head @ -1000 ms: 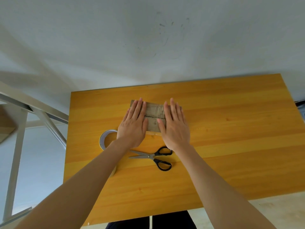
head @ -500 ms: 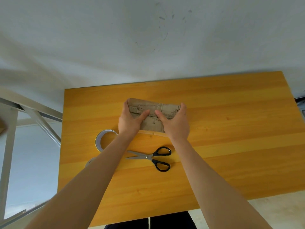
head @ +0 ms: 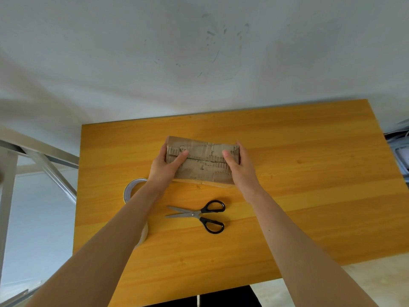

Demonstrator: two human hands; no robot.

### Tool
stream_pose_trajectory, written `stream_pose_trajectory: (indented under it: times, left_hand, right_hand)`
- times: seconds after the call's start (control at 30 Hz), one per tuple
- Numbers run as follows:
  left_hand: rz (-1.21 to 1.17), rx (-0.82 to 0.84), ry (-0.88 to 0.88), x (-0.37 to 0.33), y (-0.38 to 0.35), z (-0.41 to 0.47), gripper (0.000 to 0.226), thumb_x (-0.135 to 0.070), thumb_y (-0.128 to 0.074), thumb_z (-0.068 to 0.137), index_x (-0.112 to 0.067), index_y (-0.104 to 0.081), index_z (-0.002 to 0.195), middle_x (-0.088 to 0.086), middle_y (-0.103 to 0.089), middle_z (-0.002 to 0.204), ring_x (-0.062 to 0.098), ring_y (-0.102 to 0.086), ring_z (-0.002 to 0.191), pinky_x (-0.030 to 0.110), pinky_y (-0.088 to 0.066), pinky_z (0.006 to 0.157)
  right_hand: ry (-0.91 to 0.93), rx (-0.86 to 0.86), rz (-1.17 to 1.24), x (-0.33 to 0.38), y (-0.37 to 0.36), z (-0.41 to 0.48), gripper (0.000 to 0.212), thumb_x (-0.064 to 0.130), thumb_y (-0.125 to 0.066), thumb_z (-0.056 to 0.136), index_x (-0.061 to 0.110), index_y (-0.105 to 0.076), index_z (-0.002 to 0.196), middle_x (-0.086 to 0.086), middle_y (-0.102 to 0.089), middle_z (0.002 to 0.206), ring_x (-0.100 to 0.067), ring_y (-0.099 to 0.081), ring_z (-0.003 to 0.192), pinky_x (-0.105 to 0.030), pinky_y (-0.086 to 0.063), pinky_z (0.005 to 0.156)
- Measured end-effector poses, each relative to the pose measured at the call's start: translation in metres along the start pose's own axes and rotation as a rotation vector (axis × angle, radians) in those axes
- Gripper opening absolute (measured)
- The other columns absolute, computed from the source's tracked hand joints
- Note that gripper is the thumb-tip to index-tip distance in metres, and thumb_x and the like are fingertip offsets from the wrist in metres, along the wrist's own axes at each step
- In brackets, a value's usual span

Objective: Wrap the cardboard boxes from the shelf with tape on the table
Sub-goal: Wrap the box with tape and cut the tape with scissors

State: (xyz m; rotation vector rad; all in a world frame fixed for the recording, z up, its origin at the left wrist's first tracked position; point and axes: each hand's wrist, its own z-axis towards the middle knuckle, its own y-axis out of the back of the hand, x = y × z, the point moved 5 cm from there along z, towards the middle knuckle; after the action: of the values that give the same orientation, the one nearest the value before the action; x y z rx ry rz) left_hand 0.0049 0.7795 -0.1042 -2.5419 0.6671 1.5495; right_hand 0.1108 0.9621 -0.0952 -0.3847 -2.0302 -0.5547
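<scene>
At 8 o'clock from the box, a tape roll is seen lying on the wooden table, partly hidden by the left forearm. The left hand, pressed flat on the flaps a second ago, is now curled round the left end of the cardboard box, thumb on top. Scissors lie at 6 o'clock from the box. The right end is gripped likewise by the right hand. The flaps are judged closed, with taping not yet begun.
</scene>
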Motion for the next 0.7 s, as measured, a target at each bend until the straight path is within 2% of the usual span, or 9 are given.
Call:
stream_pose_trajectory:
  times: [0.13, 0.2, 0.27, 0.3, 0.37, 0.4, 0.47, 0.57, 0.7]
  left_hand:
    - [0.0, 0.024, -0.012, -0.002, -0.004, -0.001, 0.079, -0.035, -0.066, 0.085, -0.032, -0.019, 0.149, -0.008, -0.057, 0.123, 0.009, -0.06, 0.105, 0.012, -0.053, 0.068]
    - [0.065, 0.017, -0.043, -0.006, -0.003, -0.004, 0.088, -0.046, -0.063, 0.084, -0.038, -0.005, 0.149, -0.009, -0.043, 0.14, 0.012, -0.05, 0.122, 0.02, -0.051, 0.085]
    - [0.339, -0.056, -0.205, -0.014, 0.005, -0.009, 0.085, -0.057, -0.052, 0.087, -0.037, 0.003, 0.149, -0.008, -0.012, 0.158, 0.016, -0.019, 0.144, 0.037, -0.033, 0.111]
    - [0.528, -0.097, -0.327, -0.02, 0.007, -0.015, 0.079, -0.058, -0.043, 0.092, -0.033, 0.004, 0.15, -0.008, 0.001, 0.16, 0.014, -0.003, 0.147, 0.04, -0.019, 0.118]
    - [0.931, -0.105, -0.566, -0.027, 0.001, -0.034, 0.069, -0.055, -0.026, 0.097, -0.025, 0.006, 0.151, -0.005, 0.011, 0.158, 0.011, 0.012, 0.145, 0.038, -0.001, 0.12]
    - [1.092, -0.062, -0.66, -0.028, -0.008, -0.045, 0.067, -0.056, -0.019, 0.097, -0.023, 0.006, 0.151, -0.004, 0.011, 0.158, 0.012, 0.014, 0.145, 0.038, 0.002, 0.12]
    - [1.296, 0.024, -0.774, -0.014, -0.022, -0.054, 0.069, -0.058, -0.013, 0.097, -0.017, -0.003, 0.152, 0.002, 0.002, 0.159, 0.017, 0.004, 0.147, 0.04, -0.002, 0.119]
    - [1.415, 0.044, -0.746, 0.003, -0.031, -0.051, 0.072, -0.059, -0.013, 0.096, -0.012, -0.014, 0.151, 0.005, -0.012, 0.158, 0.022, -0.012, 0.146, 0.041, -0.01, 0.117]
    - [1.457, 0.032, -0.715, 0.002, -0.035, -0.046, 0.075, -0.061, -0.014, 0.095, -0.011, -0.016, 0.15, 0.005, -0.015, 0.157, 0.022, -0.014, 0.145, 0.041, -0.01, 0.116]
  right_hand:
    - [0.001, -0.003, 0.0, 0.0, -0.004, 0.002, 0.068, 0.034, -0.055, 0.095, 0.027, -0.017, 0.151, -0.002, -0.035, 0.15, -0.021, -0.039, 0.134, -0.046, -0.043, 0.104]
    - [0.007, -0.024, -0.013, 0.004, -0.003, -0.001, 0.072, 0.037, -0.051, 0.096, 0.026, -0.008, 0.152, 0.001, -0.021, 0.157, -0.017, -0.024, 0.142, -0.044, -0.032, 0.113]
    - [0.102, -0.06, -0.114, 0.01, 0.003, -0.012, 0.072, 0.044, -0.042, 0.098, 0.024, 0.001, 0.153, 0.006, -0.003, 0.16, -0.01, -0.005, 0.146, -0.039, -0.015, 0.12]
    - [0.188, -0.07, -0.242, 0.012, 0.006, -0.02, 0.072, 0.047, -0.036, 0.099, 0.022, 0.004, 0.153, 0.008, 0.004, 0.16, -0.007, 0.002, 0.146, -0.035, -0.008, 0.12]
    - [0.348, -0.075, -0.59, 0.011, 0.009, -0.037, 0.074, 0.054, -0.028, 0.098, 0.021, 0.009, 0.152, 0.009, 0.013, 0.159, -0.005, 0.013, 0.144, -0.03, 0.0, 0.119]
    - [0.401, -0.062, -0.747, 0.005, 0.008, -0.042, 0.075, 0.057, -0.026, 0.098, 0.02, 0.011, 0.151, 0.008, 0.017, 0.158, -0.005, 0.016, 0.144, -0.027, 0.002, 0.117]
    - [0.442, -0.005, -0.949, -0.005, 0.003, -0.048, 0.077, 0.06, -0.021, 0.097, 0.019, 0.016, 0.15, 0.007, 0.023, 0.157, -0.004, 0.02, 0.143, -0.024, 0.006, 0.115]
    - [0.462, 0.025, -1.066, -0.011, -0.006, -0.049, 0.079, 0.064, -0.017, 0.096, 0.015, 0.014, 0.15, 0.003, 0.024, 0.157, -0.007, 0.022, 0.143, -0.026, 0.004, 0.117]
    - [0.406, 0.006, -1.141, -0.011, -0.008, -0.044, 0.084, 0.068, -0.011, 0.093, 0.013, 0.015, 0.15, 0.0, 0.026, 0.156, -0.01, 0.021, 0.144, -0.029, 0.002, 0.119]
